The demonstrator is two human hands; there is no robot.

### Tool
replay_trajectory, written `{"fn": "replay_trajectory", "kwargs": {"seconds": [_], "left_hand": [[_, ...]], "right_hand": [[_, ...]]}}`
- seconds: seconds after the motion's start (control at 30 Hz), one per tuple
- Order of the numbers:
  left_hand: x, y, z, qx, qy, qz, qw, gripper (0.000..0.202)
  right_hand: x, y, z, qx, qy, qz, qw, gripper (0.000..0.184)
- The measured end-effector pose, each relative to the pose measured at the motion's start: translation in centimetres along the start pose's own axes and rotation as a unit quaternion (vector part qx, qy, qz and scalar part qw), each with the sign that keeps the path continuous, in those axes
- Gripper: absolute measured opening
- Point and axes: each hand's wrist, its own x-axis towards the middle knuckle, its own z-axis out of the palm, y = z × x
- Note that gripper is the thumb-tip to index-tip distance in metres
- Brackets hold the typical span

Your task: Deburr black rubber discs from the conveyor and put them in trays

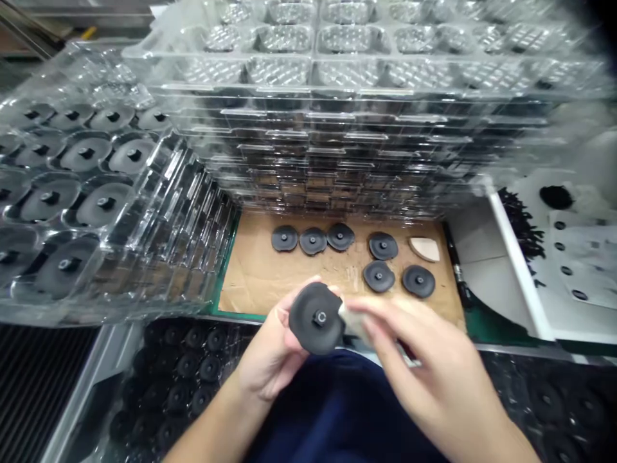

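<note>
A round dark grey part (308, 328) with a small raised stud at its centre is held up by its edge in my left hand (270, 360). My right hand (429, 354) pinches a pale, off-white pad (355, 321), blurred by motion, against the right rim of that part. On the brown cardboard (260, 283) beyond my hands lie several like parts: a row of three with one round part (313, 241) in the middle, and a looser group with another part (378, 276). A cream wedge-shaped pad (425, 249) lies to their right.
Tall stacks of clear plastic trays (332, 128) rise behind the cardboard. At left, a tray stack (96, 212) holds several grey parts. A white box (520, 270) stands at right. Below the bench edge, dark parts (187, 366) sit in trays.
</note>
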Motion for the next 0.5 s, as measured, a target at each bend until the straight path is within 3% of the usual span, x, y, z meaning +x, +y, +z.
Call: {"fn": "replay_trajectory", "kwargs": {"seconds": [0.1, 0.2, 0.33, 0.43, 0.5], "left_hand": [[0.2, -0.5, 0.9, 0.023, 0.013, 0.007, 1.0, 0.066], [0.1, -0.4, 1.2, 0.02, 0.036, 0.025, 0.999, 0.063], [-0.1, -0.2, 0.8, -0.014, -0.008, -0.006, 1.0, 0.056], [0.0, -0.5, 0.9, -0.044, -0.039, -0.031, 0.998, 0.053], [0.1, -0.7, 1.2, -0.055, -0.052, -0.045, 0.996, 0.05]], "right_hand": [[0.5, 0.9, 0.2, -0.095, 0.087, -0.027, 0.991, 0.026], [1.2, 1.7, 0.5, -0.02, 0.103, -0.059, 0.993, 0.027], [-0.1, 3.8, 0.7, 0.134, 0.12, 0.098, 0.979, 0.023], [-2.0, 6.1, 1.5, 0.173, 0.15, 0.203, 0.952, 0.023], [-2.9, 7.4, 2.0, 0.185, 0.118, 0.236, 0.947, 0.028]]}}
